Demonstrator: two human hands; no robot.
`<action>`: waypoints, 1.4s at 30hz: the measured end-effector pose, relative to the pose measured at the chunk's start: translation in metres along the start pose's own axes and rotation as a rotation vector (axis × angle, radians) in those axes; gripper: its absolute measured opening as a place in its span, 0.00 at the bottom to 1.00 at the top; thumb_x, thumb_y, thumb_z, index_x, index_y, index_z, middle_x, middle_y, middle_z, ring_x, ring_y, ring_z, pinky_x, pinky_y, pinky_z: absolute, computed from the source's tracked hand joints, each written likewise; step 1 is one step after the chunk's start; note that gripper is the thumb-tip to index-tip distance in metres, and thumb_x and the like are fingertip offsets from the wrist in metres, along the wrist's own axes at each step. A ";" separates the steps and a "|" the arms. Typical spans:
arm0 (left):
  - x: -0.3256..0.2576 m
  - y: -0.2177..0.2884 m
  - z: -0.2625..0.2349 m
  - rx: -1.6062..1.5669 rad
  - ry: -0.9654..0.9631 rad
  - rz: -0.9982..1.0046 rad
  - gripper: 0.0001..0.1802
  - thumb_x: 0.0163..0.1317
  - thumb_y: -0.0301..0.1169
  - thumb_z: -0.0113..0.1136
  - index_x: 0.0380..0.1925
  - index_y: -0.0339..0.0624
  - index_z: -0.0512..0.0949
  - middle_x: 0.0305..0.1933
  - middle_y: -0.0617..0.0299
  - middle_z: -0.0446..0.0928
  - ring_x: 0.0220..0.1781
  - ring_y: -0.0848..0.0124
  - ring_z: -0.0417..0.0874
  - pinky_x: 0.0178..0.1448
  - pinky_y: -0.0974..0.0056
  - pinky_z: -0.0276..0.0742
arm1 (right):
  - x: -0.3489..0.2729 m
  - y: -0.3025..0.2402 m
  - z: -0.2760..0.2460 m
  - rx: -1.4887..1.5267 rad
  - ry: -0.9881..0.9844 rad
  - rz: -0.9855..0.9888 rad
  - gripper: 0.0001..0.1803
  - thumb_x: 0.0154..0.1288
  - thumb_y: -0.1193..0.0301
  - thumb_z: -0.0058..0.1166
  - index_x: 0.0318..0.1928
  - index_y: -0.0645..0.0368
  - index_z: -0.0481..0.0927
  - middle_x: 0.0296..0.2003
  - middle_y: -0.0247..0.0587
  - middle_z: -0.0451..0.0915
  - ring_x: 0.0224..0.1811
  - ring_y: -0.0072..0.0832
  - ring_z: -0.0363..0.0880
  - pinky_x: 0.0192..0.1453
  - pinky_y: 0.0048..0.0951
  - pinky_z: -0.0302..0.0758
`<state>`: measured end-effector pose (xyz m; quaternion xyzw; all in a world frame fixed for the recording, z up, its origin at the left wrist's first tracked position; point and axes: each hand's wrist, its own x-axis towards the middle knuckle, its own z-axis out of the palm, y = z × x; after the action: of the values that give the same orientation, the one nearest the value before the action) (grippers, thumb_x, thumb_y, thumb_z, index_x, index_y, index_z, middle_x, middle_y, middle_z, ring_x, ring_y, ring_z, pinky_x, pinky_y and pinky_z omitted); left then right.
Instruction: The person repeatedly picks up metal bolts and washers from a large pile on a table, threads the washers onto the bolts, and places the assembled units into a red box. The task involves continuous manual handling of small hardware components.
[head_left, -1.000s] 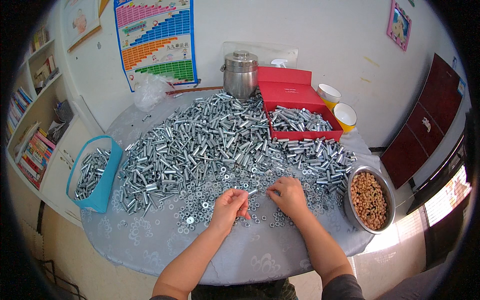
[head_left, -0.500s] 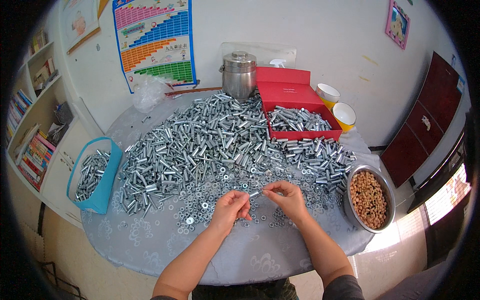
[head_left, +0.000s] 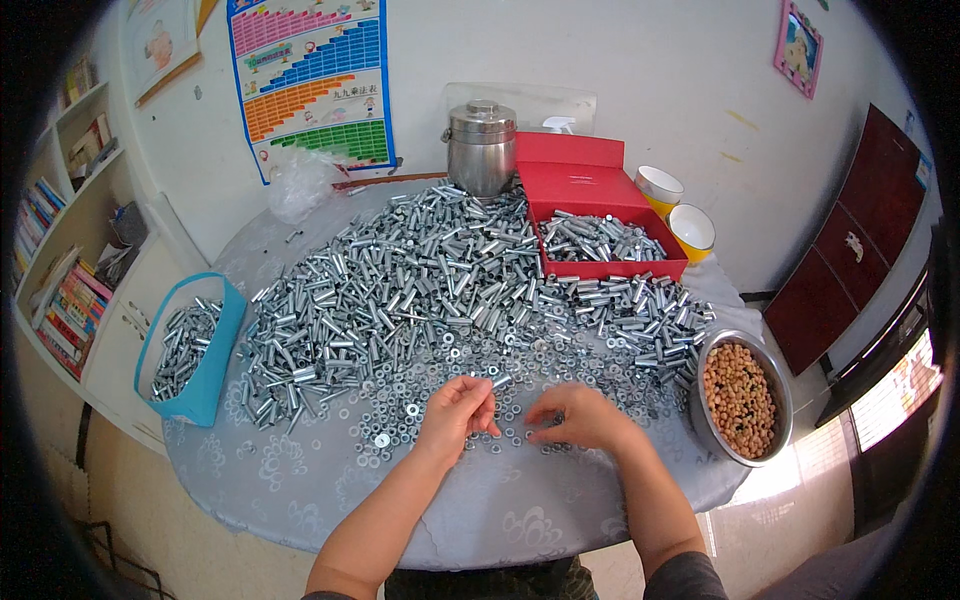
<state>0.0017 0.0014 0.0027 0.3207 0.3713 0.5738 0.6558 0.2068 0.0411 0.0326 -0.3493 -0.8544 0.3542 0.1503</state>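
Note:
A big heap of silver metal sleeves and bolts [head_left: 420,270] covers the round table with its grey patterned cloth [head_left: 500,520]. Loose washers [head_left: 400,425] lie scattered along the heap's near edge. My left hand [head_left: 457,410] pinches a small silver bolt [head_left: 497,381] between its fingertips, just above the washers. My right hand [head_left: 580,418] rests close beside it, fingers curled down onto the washers; whether it grips one is hidden.
A blue basket [head_left: 195,345] with metal parts hangs at the table's left edge. A red box [head_left: 600,225] holding more parts, a steel canister [head_left: 481,148], two yellow cups [head_left: 690,230] and a plastic bag [head_left: 300,185] stand at the back. A metal bowl of nuts [head_left: 742,397] sits right.
My right hand has dropped from the small bolt down to the washers on the cloth. My left hand stays in place, still holding the bolt.

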 end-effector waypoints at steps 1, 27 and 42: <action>0.000 0.000 0.000 0.004 0.001 -0.010 0.09 0.62 0.32 0.53 0.30 0.37 0.70 0.23 0.63 0.72 0.18 0.79 0.69 0.26 0.67 0.77 | 0.000 0.002 0.002 -0.003 -0.031 0.005 0.14 0.45 0.67 0.64 0.34 0.59 0.80 0.30 0.41 0.80 0.34 0.29 0.78 0.38 0.28 0.73; -0.002 0.002 0.004 0.087 -0.033 -0.101 0.10 0.61 0.33 0.53 0.29 0.37 0.72 0.21 0.64 0.70 0.16 0.80 0.66 0.23 0.67 0.77 | 0.006 -0.006 0.006 0.225 0.418 -0.023 0.08 0.54 0.75 0.58 0.35 0.62 0.78 0.31 0.35 0.78 0.32 0.19 0.73 0.38 0.20 0.70; -0.001 0.001 0.004 0.058 0.037 -0.027 0.10 0.61 0.33 0.54 0.25 0.38 0.70 0.20 0.65 0.69 0.15 0.81 0.65 0.22 0.67 0.76 | 0.007 0.001 0.010 0.434 0.312 0.118 0.16 0.68 0.64 0.41 0.43 0.64 0.76 0.32 0.38 0.77 0.32 0.22 0.73 0.39 0.24 0.71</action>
<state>0.0045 0.0005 0.0053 0.3238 0.4041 0.5598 0.6469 0.1979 0.0417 0.0249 -0.4086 -0.7031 0.4791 0.3304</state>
